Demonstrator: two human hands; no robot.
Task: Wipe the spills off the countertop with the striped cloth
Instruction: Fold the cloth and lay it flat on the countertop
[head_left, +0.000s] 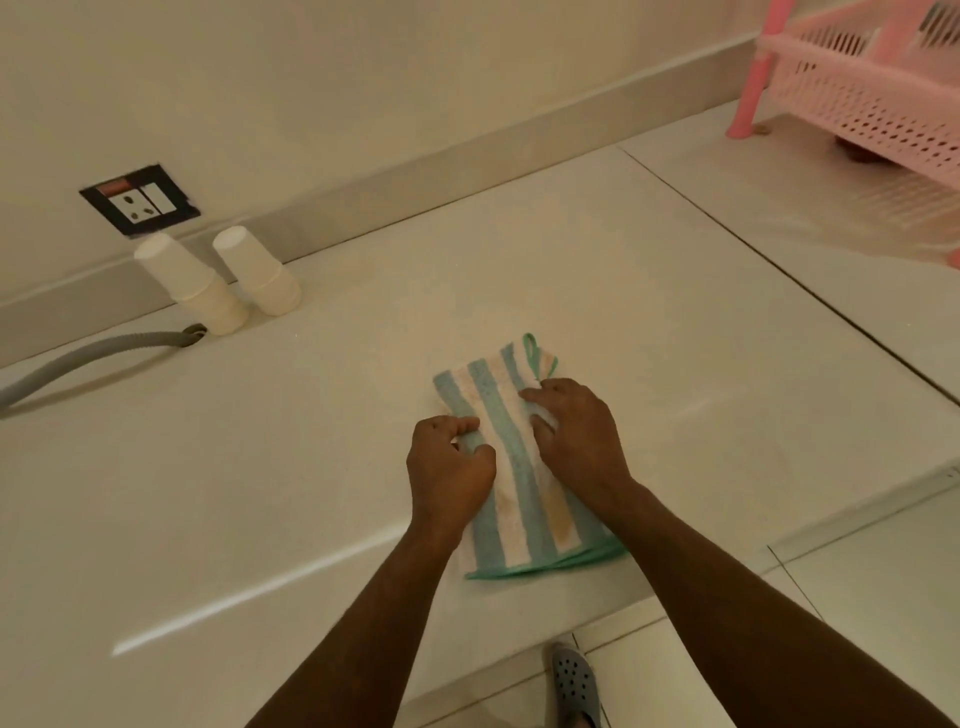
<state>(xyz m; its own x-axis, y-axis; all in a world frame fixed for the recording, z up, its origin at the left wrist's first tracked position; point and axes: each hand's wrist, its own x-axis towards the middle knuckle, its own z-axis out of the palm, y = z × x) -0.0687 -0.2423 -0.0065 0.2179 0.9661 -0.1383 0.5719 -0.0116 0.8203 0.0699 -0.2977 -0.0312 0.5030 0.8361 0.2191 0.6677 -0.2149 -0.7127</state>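
Note:
A striped cloth (511, 467), teal and cream with a green hem, lies folded on the pale countertop (260, 493) near its front edge. My left hand (449, 470) pinches the cloth's left edge between curled fingers. On the cloth's right half, my right hand (579, 441) presses down with bent fingers gripping the fabric. Yellowish stains show on the cream stripes. No spill stands out on the bare surface around the cloth.
Two stacks of upturned white paper cups (197, 288) (260, 275) stand at the back left below a wall socket (139, 200). A grey hose (78, 358) runs in from the left. A pink plastic rack (872, 78) stands at the far right.

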